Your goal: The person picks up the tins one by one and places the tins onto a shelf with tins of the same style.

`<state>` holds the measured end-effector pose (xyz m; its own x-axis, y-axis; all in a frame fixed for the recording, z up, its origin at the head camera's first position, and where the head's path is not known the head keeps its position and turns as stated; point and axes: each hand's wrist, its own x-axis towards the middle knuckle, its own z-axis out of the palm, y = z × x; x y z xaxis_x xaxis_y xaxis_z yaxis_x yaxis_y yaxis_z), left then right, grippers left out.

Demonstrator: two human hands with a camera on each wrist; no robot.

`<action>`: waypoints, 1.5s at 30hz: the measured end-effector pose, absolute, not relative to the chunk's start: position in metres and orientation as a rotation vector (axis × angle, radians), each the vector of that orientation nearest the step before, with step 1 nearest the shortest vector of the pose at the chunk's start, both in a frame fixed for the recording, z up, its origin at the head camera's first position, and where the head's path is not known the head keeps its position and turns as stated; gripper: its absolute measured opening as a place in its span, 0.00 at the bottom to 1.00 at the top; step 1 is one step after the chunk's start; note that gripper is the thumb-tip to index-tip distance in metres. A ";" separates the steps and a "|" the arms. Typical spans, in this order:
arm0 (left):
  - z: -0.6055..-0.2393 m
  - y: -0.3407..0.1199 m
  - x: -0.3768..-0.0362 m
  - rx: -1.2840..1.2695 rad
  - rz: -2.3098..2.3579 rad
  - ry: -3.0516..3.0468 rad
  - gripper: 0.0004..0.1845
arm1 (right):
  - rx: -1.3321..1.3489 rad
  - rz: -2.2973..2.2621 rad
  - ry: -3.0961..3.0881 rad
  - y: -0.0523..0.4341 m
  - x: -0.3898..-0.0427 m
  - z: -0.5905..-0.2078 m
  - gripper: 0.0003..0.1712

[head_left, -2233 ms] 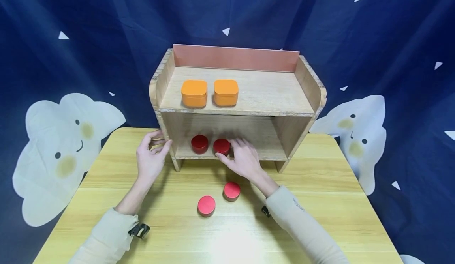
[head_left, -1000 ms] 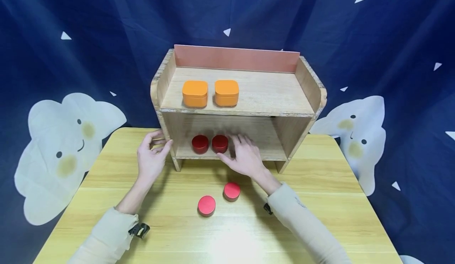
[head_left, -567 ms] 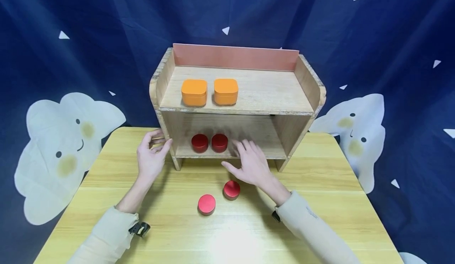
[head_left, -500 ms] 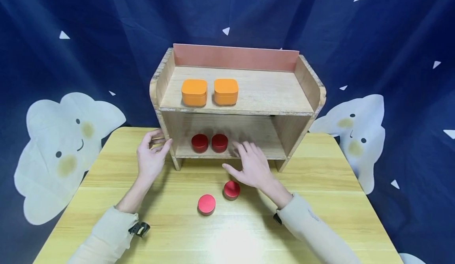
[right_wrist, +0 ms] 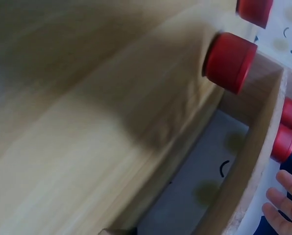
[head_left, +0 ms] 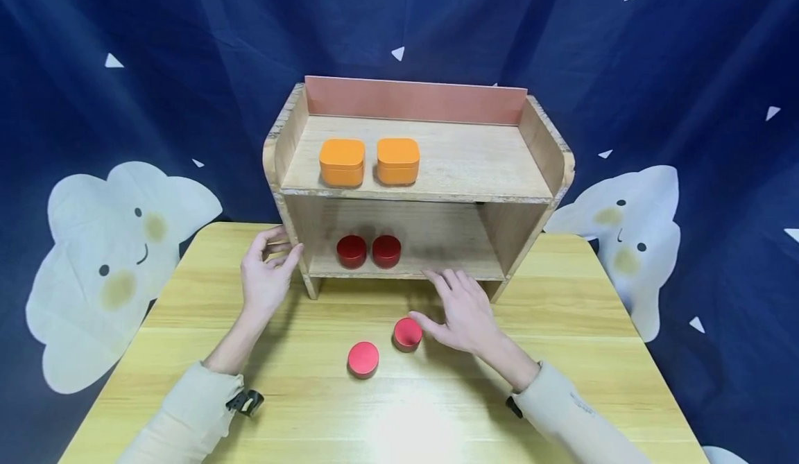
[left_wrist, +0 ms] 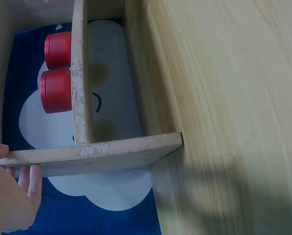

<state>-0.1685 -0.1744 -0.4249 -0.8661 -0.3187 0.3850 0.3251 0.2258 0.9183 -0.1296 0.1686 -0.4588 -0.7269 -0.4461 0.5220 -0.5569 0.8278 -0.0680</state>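
Red tin (head_left: 386,252) on the lower shelf, left of the right hand (head_left: 462,315), just got let go: I can see that hand has backed off toward the table (head_left: 299,429), fingers spread apart, holding nothing. So I'd call that one settled beside its shelf neighbour (head_left: 351,252). Right by the thumb tip is a loose red tin (head_left: 408,334), can't tell if they touch, plus another table tin (head_left: 363,360) further left. Left hand (head_left: 267,273) is clamped on the wooden side panel (left_wrist: 97,156).
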 end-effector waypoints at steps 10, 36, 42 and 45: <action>-0.426 -0.175 -0.170 -0.012 -1.691 -2.017 0.20 | 0.826 0.340 -2.500 0.178 -0.121 -0.474 0.44; -0.424 -0.175 -0.168 0.006 -1.682 -2.046 0.19 | 1.000 0.256 -2.638 0.181 -0.116 -0.508 0.47; -0.424 -0.176 -0.168 0.003 -1.687 -2.046 0.19 | 1.006 0.287 -2.689 0.180 -0.116 -0.513 0.45; -0.423 -0.176 -0.168 0.003 -1.697 -2.040 0.19 | 1.007 0.276 -2.714 0.178 -0.116 -0.515 0.45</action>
<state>-0.1679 -0.1756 -0.4233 -0.8830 -0.3016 0.3597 0.2988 0.2298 0.9262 -0.1157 0.1777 -0.5146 -0.7362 -0.6157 0.2809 -0.6596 0.7456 -0.0947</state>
